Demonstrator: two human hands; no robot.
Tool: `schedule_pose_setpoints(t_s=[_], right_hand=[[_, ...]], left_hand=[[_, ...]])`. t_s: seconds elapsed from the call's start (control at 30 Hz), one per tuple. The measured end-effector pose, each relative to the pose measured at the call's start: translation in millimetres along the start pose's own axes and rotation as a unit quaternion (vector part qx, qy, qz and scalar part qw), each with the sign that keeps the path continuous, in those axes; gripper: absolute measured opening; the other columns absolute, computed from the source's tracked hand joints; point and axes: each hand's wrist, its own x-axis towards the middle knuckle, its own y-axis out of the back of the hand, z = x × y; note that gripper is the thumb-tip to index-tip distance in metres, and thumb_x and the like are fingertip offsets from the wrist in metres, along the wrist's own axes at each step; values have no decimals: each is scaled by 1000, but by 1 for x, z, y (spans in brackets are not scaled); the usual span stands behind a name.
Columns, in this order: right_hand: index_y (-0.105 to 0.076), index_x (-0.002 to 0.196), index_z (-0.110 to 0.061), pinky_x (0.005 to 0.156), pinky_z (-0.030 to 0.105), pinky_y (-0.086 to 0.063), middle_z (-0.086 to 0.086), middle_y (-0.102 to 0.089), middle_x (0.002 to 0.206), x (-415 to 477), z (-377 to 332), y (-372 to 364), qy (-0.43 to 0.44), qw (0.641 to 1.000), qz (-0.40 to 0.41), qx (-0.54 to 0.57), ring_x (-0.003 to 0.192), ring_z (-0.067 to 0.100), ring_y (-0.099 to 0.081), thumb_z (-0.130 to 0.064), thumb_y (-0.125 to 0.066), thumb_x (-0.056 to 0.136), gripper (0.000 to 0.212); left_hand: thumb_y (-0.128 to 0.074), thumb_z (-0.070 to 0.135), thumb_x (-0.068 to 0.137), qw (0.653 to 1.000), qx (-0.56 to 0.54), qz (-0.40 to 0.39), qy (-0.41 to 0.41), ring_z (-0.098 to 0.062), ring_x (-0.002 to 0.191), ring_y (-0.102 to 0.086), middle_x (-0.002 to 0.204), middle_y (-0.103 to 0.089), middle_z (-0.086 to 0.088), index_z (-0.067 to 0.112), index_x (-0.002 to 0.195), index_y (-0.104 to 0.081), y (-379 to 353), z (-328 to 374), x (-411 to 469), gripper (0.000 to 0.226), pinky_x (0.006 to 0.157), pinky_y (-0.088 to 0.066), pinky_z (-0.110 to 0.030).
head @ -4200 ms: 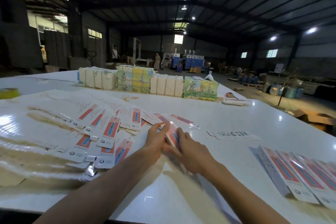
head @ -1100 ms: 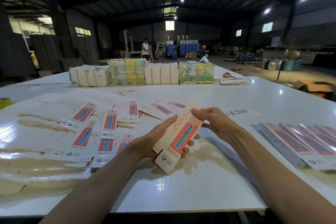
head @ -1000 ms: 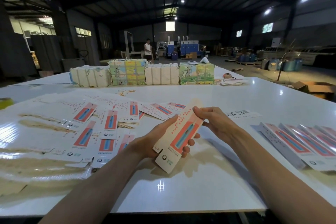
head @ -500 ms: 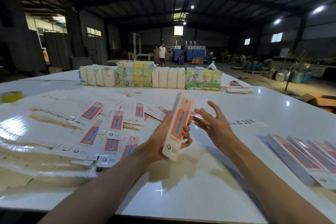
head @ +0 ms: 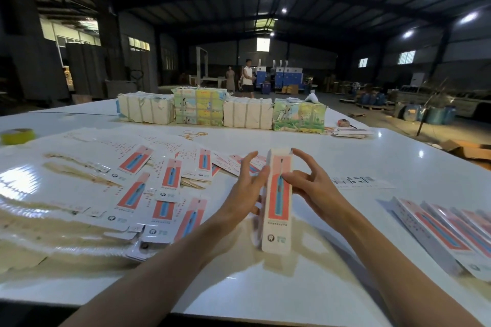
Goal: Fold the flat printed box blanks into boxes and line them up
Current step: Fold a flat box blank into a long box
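Cardboard box (head: 277, 202) now stands nearly upright between both hands, no longer tilted as half a second ago. Left hand (head: 244, 194) still grips its left side, wrapped behind it. Right hand (head: 310, 186), spread and apart before, has closed in, pinching the right edge. Flat blanks (head: 164, 188) lie left of the left fingers, finished boxes (head: 438, 231) right of the right ones.

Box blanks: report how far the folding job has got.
Done: a row of folded boxes lies lined up at the right. In hand: the left hand and right hand hold one box upright. Left: many flat blanks spread over the table at the left.
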Motion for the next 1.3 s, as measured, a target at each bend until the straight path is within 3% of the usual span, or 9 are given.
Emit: schedule_pose_setpoints(t_s=[0.1,0.2,0.4,0.5,0.6,0.7,0.8,1.07,1.3], right_hand=[[-46,145,-42,96,52,-61,17,-79,107,0,5,-3,-3,999,-35,-26,107,37,-75,-27,-80,92,65],[-46,144,-51,90,45,-63,10,-80,103,0,6,-5,7,997,-33,-74,98,26,-76,-37,-82,90,66],[-49,142,-51,78,35,-66,-4,-80,101,3,12,-6,19,995,-3,-101,94,20,-76,-41,-84,88,65],[-50,138,-59,81,35,-66,-4,-80,105,2,9,-6,33,996,-7,-78,105,19,-76,-40,-82,90,61],[-52,139,-57,86,36,-65,1,-80,106,-1,8,-6,46,995,-21,-85,106,23,-76,-41,-81,92,57],[-59,135,-51,91,40,-65,4,-79,105,-2,10,-9,39,994,-38,-92,106,27,-76,-44,-80,92,49],[-60,132,-49,93,43,-64,2,-79,105,-1,11,-12,33,993,-38,-105,104,27,-76,-45,-79,92,44],[-56,137,-33,73,33,-63,12,-78,95,-1,8,-7,8,1000,10,7,78,29,-74,-55,-63,100,44],[-72,116,-15,60,30,-56,13,-77,83,3,14,4,52,994,79,-62,68,26,-67,-15,-55,109,18]], left_hand=[[-79,63,79,996,65,-57,-14,-7,92,-77,151,-56,3,63,155,2,4,-1,2,112,61,-60,-20],[-92,43,78,988,107,-107,-23,-16,108,-73,171,-25,3,70,149,15,0,-9,-1,131,71,-62,-21],[-91,26,82,991,46,-123,-31,-3,107,-74,171,-20,7,73,149,7,-2,-8,-4,128,72,-63,-28],[-93,30,79,995,23,-95,-21,-14,113,-73,163,-36,8,73,149,-5,-1,-4,-4,120,78,-66,-37],[-92,31,80,996,53,-67,-21,-13,110,-74,139,-53,18,88,124,-23,-1,-1,-6,100,76,-66,-35],[-88,22,79,995,76,-63,-8,-22,105,-76,137,-55,6,79,126,-23,-2,-3,-5,98,74,-66,-35],[-84,20,79,995,77,-70,1,-12,101,-76,136,-54,6,80,124,-20,-1,-3,-6,99,68,-64,-28],[-84,6,81,993,16,-112,35,-32,93,-79,132,-60,-5,76,124,-29,1,-1,-7,99,72,-66,-41],[-97,23,66,982,107,-147,43,-14,104,-75,128,-59,8,74,130,-28,-4,0,-13,108,78,-66,-39]])
